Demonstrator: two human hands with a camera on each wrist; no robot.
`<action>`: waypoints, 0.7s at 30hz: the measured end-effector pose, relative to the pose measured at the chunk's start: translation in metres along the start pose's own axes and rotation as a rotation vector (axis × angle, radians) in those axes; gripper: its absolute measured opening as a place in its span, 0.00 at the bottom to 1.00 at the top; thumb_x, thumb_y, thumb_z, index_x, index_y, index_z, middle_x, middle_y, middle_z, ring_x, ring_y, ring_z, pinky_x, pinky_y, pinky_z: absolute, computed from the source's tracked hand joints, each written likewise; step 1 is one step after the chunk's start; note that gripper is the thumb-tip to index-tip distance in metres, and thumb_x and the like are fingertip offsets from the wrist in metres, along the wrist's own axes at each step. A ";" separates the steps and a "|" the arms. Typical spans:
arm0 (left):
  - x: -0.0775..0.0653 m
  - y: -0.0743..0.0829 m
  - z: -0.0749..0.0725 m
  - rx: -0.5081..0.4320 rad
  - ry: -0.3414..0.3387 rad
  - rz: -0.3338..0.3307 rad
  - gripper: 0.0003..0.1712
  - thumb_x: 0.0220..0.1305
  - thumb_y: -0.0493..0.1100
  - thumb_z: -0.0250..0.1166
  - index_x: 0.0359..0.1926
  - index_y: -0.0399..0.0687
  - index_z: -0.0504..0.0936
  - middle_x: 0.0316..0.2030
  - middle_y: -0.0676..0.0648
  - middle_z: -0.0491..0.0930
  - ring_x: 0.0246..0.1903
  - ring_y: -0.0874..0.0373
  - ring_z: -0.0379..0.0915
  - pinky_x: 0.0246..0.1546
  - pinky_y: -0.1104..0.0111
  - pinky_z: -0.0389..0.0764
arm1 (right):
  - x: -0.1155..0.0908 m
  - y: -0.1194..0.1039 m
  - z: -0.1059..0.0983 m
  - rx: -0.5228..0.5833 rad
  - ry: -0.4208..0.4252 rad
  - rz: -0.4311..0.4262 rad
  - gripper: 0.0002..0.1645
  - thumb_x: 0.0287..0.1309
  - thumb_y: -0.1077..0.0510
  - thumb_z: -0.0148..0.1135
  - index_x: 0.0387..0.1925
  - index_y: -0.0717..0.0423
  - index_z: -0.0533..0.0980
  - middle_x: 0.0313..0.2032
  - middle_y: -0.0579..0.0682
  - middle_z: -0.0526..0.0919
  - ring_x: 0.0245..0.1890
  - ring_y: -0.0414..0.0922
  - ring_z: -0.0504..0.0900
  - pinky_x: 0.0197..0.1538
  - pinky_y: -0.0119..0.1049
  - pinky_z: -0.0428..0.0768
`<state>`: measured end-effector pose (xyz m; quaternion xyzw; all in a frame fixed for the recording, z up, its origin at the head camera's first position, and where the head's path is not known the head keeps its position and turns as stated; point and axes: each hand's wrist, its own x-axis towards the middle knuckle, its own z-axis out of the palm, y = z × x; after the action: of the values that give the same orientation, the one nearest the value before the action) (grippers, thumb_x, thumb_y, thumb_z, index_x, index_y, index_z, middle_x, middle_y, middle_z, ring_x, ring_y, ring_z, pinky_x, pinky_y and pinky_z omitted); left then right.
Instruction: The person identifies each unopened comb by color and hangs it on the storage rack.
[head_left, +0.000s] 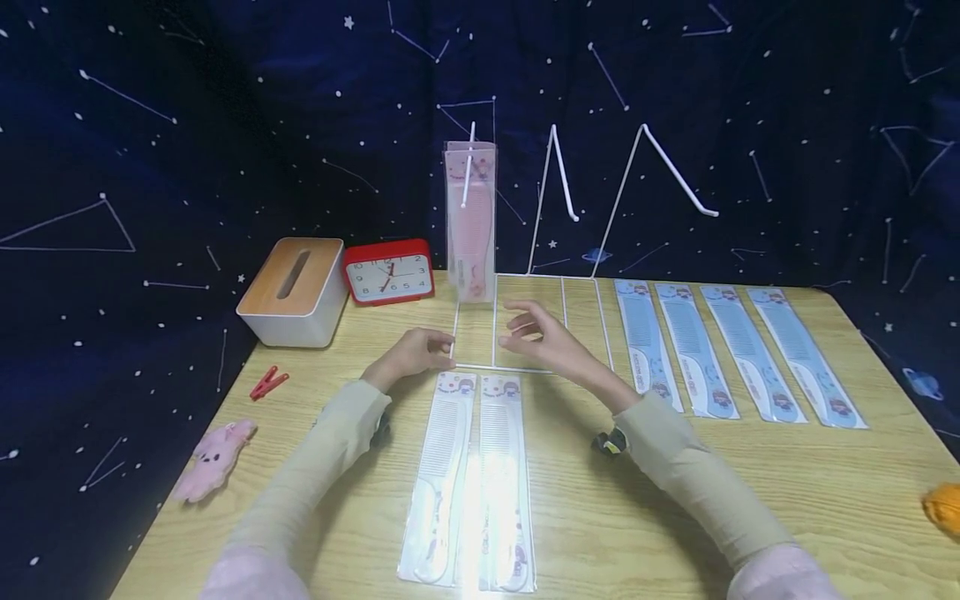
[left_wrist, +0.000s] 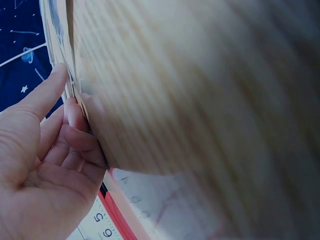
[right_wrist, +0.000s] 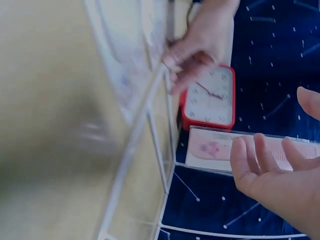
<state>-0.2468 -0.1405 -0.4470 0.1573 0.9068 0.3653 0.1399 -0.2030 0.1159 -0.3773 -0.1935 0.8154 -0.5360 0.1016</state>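
Note:
A white wire display rack [head_left: 643, 127] with three raised hooks stands at the back of the table. My left hand [head_left: 411, 354] pinches its front left corner between thumb and fingers. Over the rack's base hovers my right hand [head_left: 551, 337], fingers loosely bent and holding nothing. From the left hook hangs a pink comb [head_left: 472, 229] in a clear packet, behind my right fingers in the right wrist view. Two pale packaged combs, one left [head_left: 442, 450] and one right [head_left: 501, 450], lie side by side in front of the rack, with glare across them.
Several blue packaged combs [head_left: 641, 333] lie in a row right of the rack. A wood-topped tissue box [head_left: 300, 283] and red clock [head_left: 390, 273] stand at the back left. Red clips [head_left: 268, 383] and a pink plush toy [head_left: 215, 460] lie left; an orange object [head_left: 943, 508] sits far right.

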 end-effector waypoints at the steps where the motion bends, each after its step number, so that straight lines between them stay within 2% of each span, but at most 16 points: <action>1: 0.000 0.000 0.000 -0.003 -0.002 -0.002 0.28 0.55 0.40 0.70 0.57 0.37 0.77 0.46 0.41 0.81 0.54 0.48 0.71 0.64 0.56 0.63 | -0.006 0.003 0.002 -0.005 -0.008 0.005 0.35 0.60 0.58 0.62 0.66 0.60 0.60 0.54 0.67 0.71 0.53 0.58 0.73 0.57 0.50 0.74; 7: 0.001 -0.002 0.002 -0.019 -0.009 -0.006 0.28 0.55 0.40 0.70 0.58 0.37 0.76 0.46 0.42 0.81 0.55 0.48 0.70 0.65 0.55 0.62 | -0.044 0.015 0.013 -0.024 -0.077 0.067 0.34 0.60 0.57 0.62 0.65 0.61 0.62 0.54 0.67 0.71 0.52 0.58 0.73 0.54 0.49 0.76; 12: 0.001 -0.002 -0.001 -0.027 -0.007 0.014 0.29 0.55 0.40 0.70 0.58 0.36 0.76 0.46 0.41 0.81 0.54 0.48 0.71 0.64 0.55 0.63 | -0.069 0.023 0.025 -0.067 -0.125 0.140 0.34 0.59 0.52 0.63 0.64 0.58 0.64 0.56 0.66 0.70 0.55 0.60 0.71 0.56 0.54 0.73; 15: 0.000 -0.001 -0.002 -0.034 -0.004 0.007 0.29 0.55 0.40 0.70 0.58 0.37 0.76 0.46 0.41 0.81 0.53 0.48 0.71 0.63 0.56 0.64 | -0.078 0.027 0.035 -0.176 -0.156 0.174 0.35 0.56 0.48 0.65 0.63 0.55 0.66 0.55 0.64 0.70 0.55 0.59 0.69 0.56 0.57 0.71; 18: -0.001 -0.001 -0.001 -0.040 -0.003 -0.004 0.29 0.55 0.40 0.70 0.58 0.37 0.76 0.46 0.42 0.81 0.52 0.49 0.71 0.63 0.56 0.65 | -0.083 0.026 0.047 -0.294 -0.177 0.212 0.38 0.52 0.44 0.68 0.62 0.50 0.68 0.52 0.60 0.68 0.53 0.55 0.66 0.51 0.55 0.71; 21: -0.001 -0.001 -0.001 -0.033 -0.004 0.002 0.29 0.55 0.40 0.70 0.58 0.37 0.76 0.46 0.42 0.81 0.52 0.49 0.72 0.63 0.56 0.65 | -0.085 0.021 0.058 -0.398 -0.192 0.208 0.41 0.46 0.40 0.70 0.62 0.46 0.69 0.52 0.61 0.66 0.52 0.55 0.61 0.48 0.55 0.72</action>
<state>-0.2466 -0.1420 -0.4474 0.1565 0.9002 0.3800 0.1441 -0.1091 0.1105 -0.4235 -0.1750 0.9071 -0.3304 0.1932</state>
